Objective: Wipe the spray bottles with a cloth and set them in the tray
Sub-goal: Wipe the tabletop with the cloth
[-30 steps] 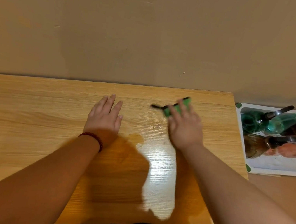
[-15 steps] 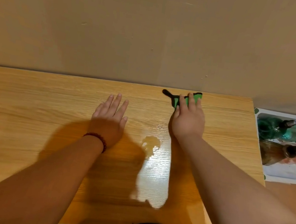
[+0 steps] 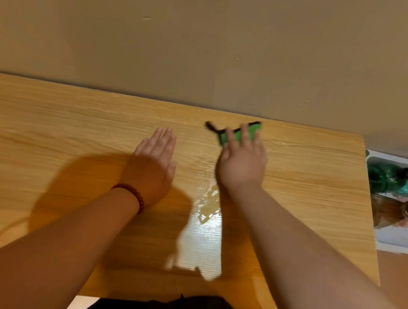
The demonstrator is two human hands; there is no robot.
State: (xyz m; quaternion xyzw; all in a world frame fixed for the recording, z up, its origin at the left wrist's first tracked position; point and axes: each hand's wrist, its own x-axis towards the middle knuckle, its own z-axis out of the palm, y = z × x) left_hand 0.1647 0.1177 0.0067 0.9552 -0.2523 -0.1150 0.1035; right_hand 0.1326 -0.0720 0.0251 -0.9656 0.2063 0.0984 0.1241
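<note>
On the light wood-grain desk (image 3: 41, 128), the left hand (image 3: 151, 164), its wrist ringed by a dark red bead bracelet (image 3: 132, 195), is laid flat with fingers straight. A wet patch (image 3: 209, 203) is seen beside it. Farther out, the green black-edged cloth (image 3: 238, 133) is pressed down under the right hand's (image 3: 243, 160) extended fingers. Green and orange spray bottles (image 3: 386, 178) are laid in the white tray (image 3: 402, 243) at right.

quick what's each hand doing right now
Left hand: open, flat on the light wooden table.
Right hand: open, straight fingers pressing the green cloth with black edging onto the table.
</note>
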